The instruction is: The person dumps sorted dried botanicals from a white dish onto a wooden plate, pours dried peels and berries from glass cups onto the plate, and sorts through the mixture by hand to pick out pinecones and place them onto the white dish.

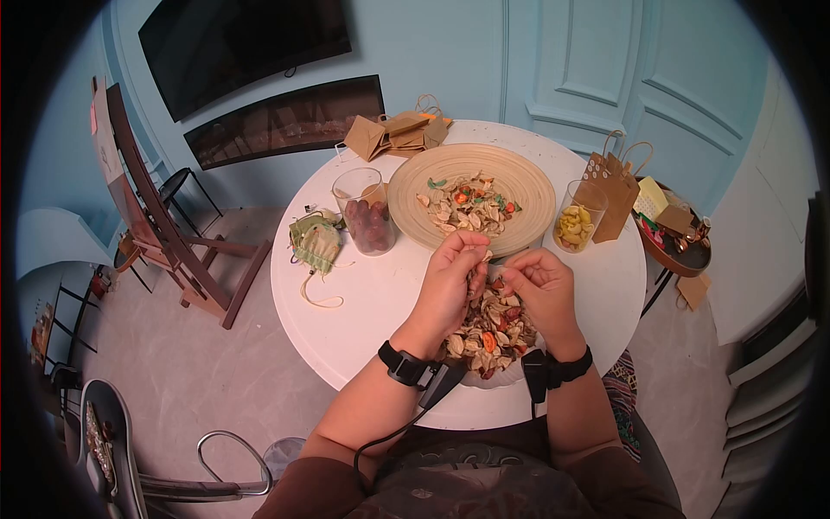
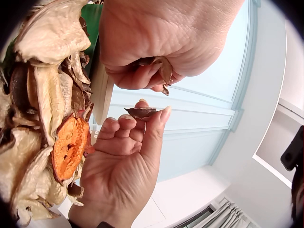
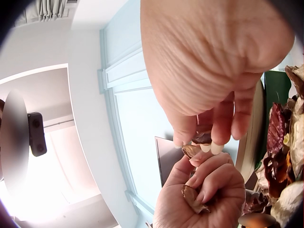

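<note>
A heap of dried petals and leaves, with orange slices such as this dried slice, lies in front of the person's body. Above the heap both hands meet. The left hand has its fingers curled round pale dried petals and pinches another petal at the fingertips. Opposite it, the right hand pinches a dark dried leaf between thumb and fingers. Just beyond the hands sits a round wooden plate bearing a smaller pile of petals with orange and green bits.
To the left stand a glass of dark reddish balls and a green drawstring pouch. A glass with yellow pieces and a brown paper bag stand right. More folded paper bags lie at the white table's back edge.
</note>
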`<state>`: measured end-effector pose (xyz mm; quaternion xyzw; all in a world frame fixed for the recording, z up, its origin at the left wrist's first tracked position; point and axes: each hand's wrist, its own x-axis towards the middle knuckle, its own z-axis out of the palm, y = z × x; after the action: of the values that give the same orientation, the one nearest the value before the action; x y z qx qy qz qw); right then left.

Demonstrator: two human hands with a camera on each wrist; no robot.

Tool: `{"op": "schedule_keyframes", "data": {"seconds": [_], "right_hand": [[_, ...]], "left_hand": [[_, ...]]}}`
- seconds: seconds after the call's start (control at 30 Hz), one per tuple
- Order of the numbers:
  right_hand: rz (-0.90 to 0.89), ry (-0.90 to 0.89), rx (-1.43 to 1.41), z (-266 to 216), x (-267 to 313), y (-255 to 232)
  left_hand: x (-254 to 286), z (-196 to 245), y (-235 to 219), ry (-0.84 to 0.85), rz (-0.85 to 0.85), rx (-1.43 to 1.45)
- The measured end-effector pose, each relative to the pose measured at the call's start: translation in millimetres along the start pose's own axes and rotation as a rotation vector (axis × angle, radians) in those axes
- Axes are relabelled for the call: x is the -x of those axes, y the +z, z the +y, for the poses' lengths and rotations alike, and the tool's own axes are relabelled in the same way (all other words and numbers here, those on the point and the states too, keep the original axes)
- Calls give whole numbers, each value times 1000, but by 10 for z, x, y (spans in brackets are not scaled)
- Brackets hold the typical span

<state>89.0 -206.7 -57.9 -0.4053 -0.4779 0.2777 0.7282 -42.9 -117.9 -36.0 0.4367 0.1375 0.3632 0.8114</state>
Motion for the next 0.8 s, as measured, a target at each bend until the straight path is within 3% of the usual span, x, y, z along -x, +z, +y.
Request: {"op": "schedule_keyframes", "data": {"seconds": [0.33, 0.63, 0.8], "right_hand": [[-46, 59, 62, -44, 13, -14], [-59, -38, 164, 25, -3, -64], [-40, 85, 79, -30, 7, -49]], "left_hand": [[5, 5, 10, -1, 6, -14], [-3, -10, -2, -2, -15, -16], [3, 0, 25, -12, -22, -38]]}}
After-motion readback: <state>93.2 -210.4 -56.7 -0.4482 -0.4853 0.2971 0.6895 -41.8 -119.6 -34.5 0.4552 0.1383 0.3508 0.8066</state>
